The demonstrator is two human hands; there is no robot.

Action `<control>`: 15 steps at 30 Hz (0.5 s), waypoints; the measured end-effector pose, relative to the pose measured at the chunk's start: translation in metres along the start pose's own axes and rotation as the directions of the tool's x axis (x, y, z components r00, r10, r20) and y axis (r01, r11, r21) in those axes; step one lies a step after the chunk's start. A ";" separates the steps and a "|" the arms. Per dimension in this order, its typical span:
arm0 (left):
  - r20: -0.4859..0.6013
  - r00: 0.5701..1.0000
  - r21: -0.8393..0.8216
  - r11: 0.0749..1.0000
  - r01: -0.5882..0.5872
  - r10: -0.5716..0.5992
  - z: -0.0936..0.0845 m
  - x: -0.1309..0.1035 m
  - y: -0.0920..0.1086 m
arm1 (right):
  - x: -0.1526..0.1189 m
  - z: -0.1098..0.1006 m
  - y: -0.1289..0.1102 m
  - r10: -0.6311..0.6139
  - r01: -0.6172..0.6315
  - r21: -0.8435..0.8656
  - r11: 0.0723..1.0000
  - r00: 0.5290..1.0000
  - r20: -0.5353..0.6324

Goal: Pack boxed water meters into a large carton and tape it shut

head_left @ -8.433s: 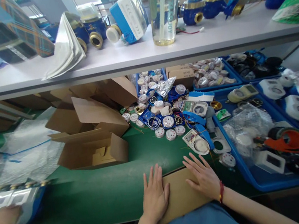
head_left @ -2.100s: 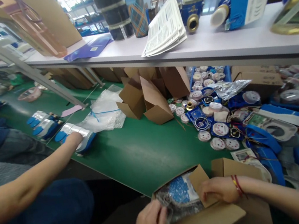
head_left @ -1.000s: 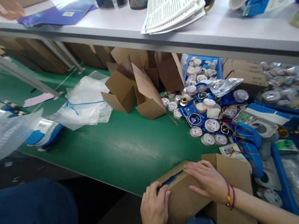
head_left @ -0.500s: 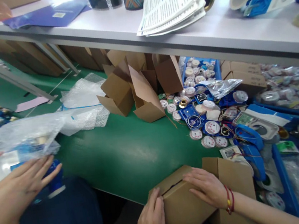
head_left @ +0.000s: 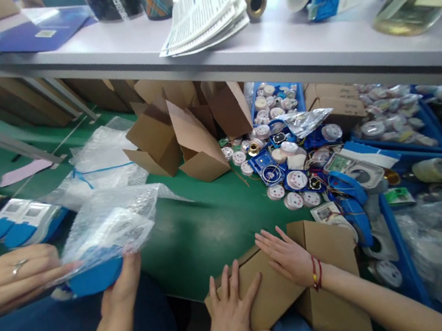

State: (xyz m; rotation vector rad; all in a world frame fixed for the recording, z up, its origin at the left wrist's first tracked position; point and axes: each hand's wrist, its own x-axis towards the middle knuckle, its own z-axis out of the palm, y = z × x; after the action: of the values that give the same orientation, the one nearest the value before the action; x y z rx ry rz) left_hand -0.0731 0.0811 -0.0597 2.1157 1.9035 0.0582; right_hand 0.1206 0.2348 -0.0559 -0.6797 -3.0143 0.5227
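A cardboard box (head_left: pixel 262 288) lies across my lap at the table's front edge, its flaps on the right side standing open. My left hand (head_left: pixel 233 313) rests on its left part with the fingers spread. Across the upper right part of the same box lies my right hand (head_left: pixel 290 261), fingers stretched out flat; a red string bracelet (head_left: pixel 317 272) is on that wrist. Neither hand grips anything. Between the hands runs a seam along the box's upper edge, partly covered by my fingers.
At left, a co-worker's hands (head_left: pixel 23 277) hold a blue device (head_left: pixel 98 276) in bubble wrap (head_left: pixel 115 217). Open cardboard boxes (head_left: pixel 197 135) stand behind. Round white parts (head_left: pixel 295 180) and blue bins (head_left: pixel 405 253) crowd the right. A shelf (head_left: pixel 109 54) spans above the green table (head_left: pixel 198 231).
My left hand has spread its fingers and shifted onto the box's face; my right hand has flattened out. At left, the co-worker has moved the wrapped device rightward. The view has turned slightly right.
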 end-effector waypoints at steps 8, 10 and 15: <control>-0.104 0.945 0.031 0.949 0.314 -0.309 -0.009 0.040 0.047 | -0.093 0.006 0.035 0.581 -0.637 0.039 0.770 0.674 -0.456; -0.119 0.926 0.015 0.932 0.361 -0.357 -0.005 0.051 0.067 | -0.107 0.019 0.037 0.655 -0.719 0.015 0.695 0.624 -0.426; -0.122 0.955 -0.119 0.959 0.256 -0.270 0.021 0.052 0.091 | -0.111 0.034 0.036 0.663 -0.732 -0.004 0.681 0.620 -0.420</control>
State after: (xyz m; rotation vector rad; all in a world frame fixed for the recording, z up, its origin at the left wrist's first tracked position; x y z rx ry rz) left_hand 0.0257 0.1208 -0.0660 1.8176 2.1958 0.2447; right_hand 0.2337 0.2080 -0.0923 -1.7705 -2.3264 0.0706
